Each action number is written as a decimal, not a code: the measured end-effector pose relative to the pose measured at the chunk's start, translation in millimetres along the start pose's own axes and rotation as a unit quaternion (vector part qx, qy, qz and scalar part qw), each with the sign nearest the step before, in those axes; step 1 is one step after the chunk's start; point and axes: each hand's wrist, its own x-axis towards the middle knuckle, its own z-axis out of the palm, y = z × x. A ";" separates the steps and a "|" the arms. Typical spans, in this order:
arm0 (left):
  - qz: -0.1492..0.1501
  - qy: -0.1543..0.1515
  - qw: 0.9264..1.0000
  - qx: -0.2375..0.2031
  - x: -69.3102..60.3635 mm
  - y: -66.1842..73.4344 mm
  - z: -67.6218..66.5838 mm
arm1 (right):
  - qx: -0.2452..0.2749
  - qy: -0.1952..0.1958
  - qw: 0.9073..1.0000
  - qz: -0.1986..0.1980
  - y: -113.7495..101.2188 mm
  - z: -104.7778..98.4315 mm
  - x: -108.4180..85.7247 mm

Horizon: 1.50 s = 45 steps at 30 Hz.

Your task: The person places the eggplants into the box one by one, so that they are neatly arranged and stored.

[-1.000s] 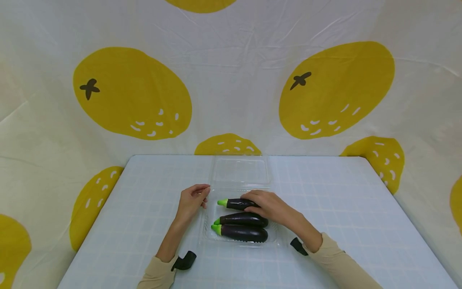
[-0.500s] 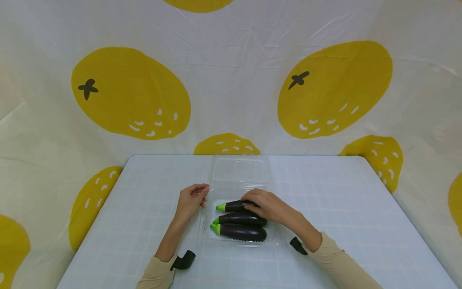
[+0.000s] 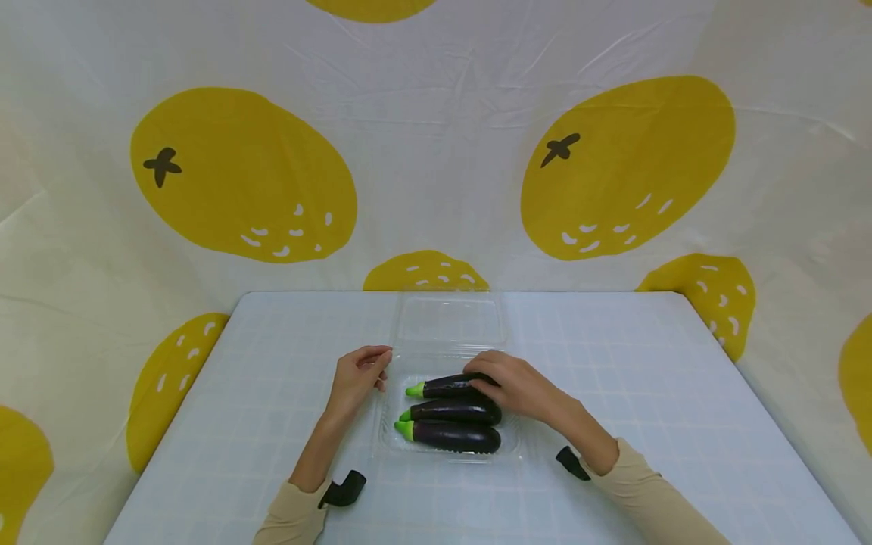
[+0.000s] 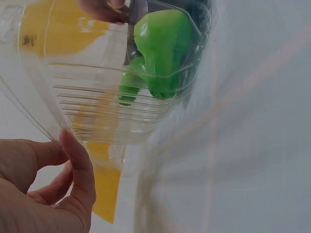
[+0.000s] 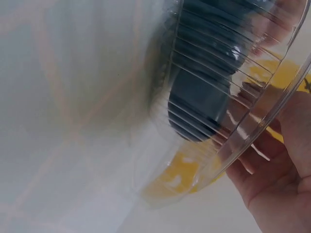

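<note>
Three dark eggplants with green stem ends lie side by side in a clear plastic clamshell container [image 3: 450, 457], stems to the left. My left hand [image 3: 354, 382] is at the container's left edge; in the left wrist view, thumb and index finger pinch the clear rim. Over the right end of the far eggplant [image 3: 443, 387], my right hand [image 3: 514, 382] has its fingers on the far side and thumb on the near side. The middle eggplant [image 3: 453, 411] and the near eggplant [image 3: 456, 437] touch. Through the clear wall, the right wrist view shows an eggplant's rounded end [image 5: 197, 104].
The container's open lid [image 3: 450, 319] lies flat behind it, reaching the table's back edge. A pale checked cloth covers the table [image 3: 599, 341]. Behind hangs a white curtain [image 3: 436, 151] with yellow fruit prints. A black wrist mount [image 3: 344, 489] sits at the left sleeve.
The far eggplant's stem end has come down slightly toward the near side. My right hand has slid a little right along that eggplant. The left hand stays at the container's edge.
</note>
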 end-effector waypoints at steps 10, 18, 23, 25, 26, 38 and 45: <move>-0.012 -0.006 1.000 0.010 2.9 1.5 -1.8 | -0.022 0.070 0.997 0.010 11.9 -4.8 -11.3; -0.017 -0.021 0.999 0.022 6.5 0.3 -5.1 | -0.027 0.127 0.991 0.031 24.1 -5.0 -18.5; -0.015 -0.019 0.999 0.036 9.7 -1.8 -6.0 | -0.005 0.139 0.987 0.084 29.5 -3.8 -22.1; -0.013 -0.016 0.999 0.047 11.3 -0.6 -5.3 | 0.006 0.144 0.984 0.107 31.6 -3.0 -23.5; -0.012 -0.014 0.998 0.052 12.3 0.2 -4.7 | 0.012 0.147 0.982 0.119 32.8 -2.6 -24.2; 0.002 -0.027 0.996 0.091 30.3 2.3 3.6 | 0.089 0.122 0.957 0.246 48.9 6.8 -21.2; 0.012 -0.036 0.998 0.048 39.1 1.8 3.4 | 0.122 0.126 0.949 0.260 54.4 11.1 -16.7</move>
